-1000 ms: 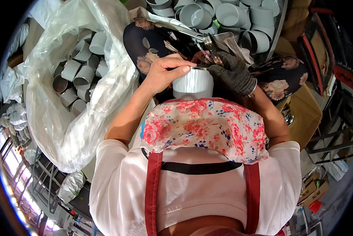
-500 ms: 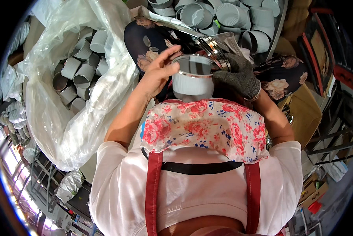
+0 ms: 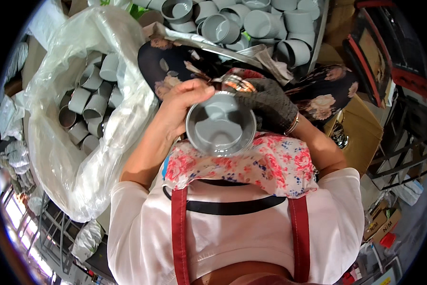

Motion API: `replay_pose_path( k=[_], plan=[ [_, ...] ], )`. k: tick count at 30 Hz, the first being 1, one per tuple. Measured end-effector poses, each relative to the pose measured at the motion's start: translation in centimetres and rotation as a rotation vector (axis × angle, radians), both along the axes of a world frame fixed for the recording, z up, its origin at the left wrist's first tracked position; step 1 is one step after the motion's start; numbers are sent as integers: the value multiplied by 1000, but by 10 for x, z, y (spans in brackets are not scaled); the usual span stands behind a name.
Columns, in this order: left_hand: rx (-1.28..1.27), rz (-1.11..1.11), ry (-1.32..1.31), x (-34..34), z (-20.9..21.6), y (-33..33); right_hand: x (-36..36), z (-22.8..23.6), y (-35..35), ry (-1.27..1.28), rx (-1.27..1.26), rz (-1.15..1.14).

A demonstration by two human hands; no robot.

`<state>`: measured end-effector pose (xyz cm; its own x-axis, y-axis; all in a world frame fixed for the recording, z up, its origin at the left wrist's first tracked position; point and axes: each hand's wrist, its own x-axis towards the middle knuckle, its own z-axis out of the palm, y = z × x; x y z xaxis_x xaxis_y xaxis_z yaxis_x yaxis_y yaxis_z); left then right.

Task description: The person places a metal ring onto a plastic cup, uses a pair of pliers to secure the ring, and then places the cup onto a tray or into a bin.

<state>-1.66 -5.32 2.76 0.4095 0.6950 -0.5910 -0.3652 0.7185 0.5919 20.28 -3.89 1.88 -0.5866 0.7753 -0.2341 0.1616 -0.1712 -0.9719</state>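
A round grey cup (image 3: 221, 124) is held above my lap, tipped so that its open mouth and smooth inside face me. My bare left hand (image 3: 184, 105) grips the cup's far left rim, with the thumb along the edge. At the cup's far right is my right hand (image 3: 273, 104) in a dark knitted glove, closed around several shiny metal rings (image 3: 239, 83). Its fingertips lie close to the rim; whether they touch the cup I cannot tell. The cup's outer wall is mostly hidden.
On the left, a large clear plastic bag (image 3: 139, 111) holds several grey cups (image 3: 95, 107). More cups (image 3: 263, 24) fill a metal-edged tray (image 3: 319, 45) beyond my knees. A cardboard box (image 3: 363, 135) with shiny metal pieces stands at the right, below a red-and-black frame (image 3: 368, 64).
The cup has tipped from nearly upright until its mouth faces me, coming slightly nearer and left. My gloved right hand has brought the rings down to the cup's far rim.
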Motion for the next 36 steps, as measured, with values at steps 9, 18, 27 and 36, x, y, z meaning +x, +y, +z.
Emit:
replay_pose_path(
  k=[9, 18, 27, 36],
  plan=[
    [321, 179, 375, -49, 28, -17, 19, -15, 42, 50, 171, -413],
    [584, 1284, 1002, -153, 71, -58, 101, -178, 212, -1200, 216, -752],
    [657, 672, 764, -77, 25, -18, 89, -191, 199, -1190, 440, -197],
    [1152, 179, 638, -4, 16, 58, 32, -28, 104, 163, -189, -37]
  ],
)
